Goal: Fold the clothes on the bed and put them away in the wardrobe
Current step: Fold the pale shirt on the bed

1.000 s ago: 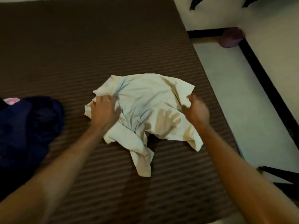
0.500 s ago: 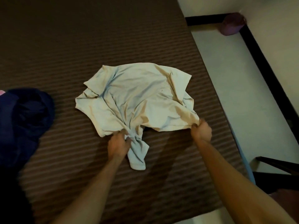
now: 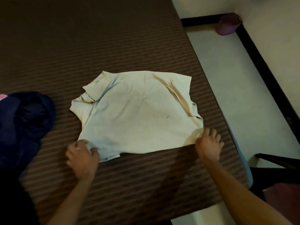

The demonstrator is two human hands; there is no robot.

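Spreading: bed point(image 3: 97, 46) first, since its brown striped cover carries everything; I am flattening one pale shirt point(image 3: 138, 114) in the middle of it, ahead of any fold.
Dark pile: one heap of navy clothes point(image 3: 24, 124) sits at the bed's left edge, well apart from the shirt, with a scrap of pink point(image 3: 3, 96) showing behind it; how many garments are in the heap I cannot tell.
Shirt: it lies nearly flat, near hem toward me, collar end at the far left, one long crease running down its right side.
Left hand point(image 3: 82, 158): fingers curled onto the near-left corner of the hem, gripping the cloth.
Right hand point(image 3: 208, 143): at the near-right corner, fingers spread and relaxed, touching the edge; I judge it is pressing or letting go, not pinching.
Doing it well: I should draw both corners level and taut toward me, then sweep a palm across the right-side crease and straighten the bunched left sleeve, so the folds land square.
Risk: pulling harder on one corner would skew the hem.
Count: one shirt spread, one dark heap waiting, two hands, one purple bin point(image 3: 228, 24) in the floor corner.
Wardrobe: not in view.
Progress: early, I judge; nothing looks folded.
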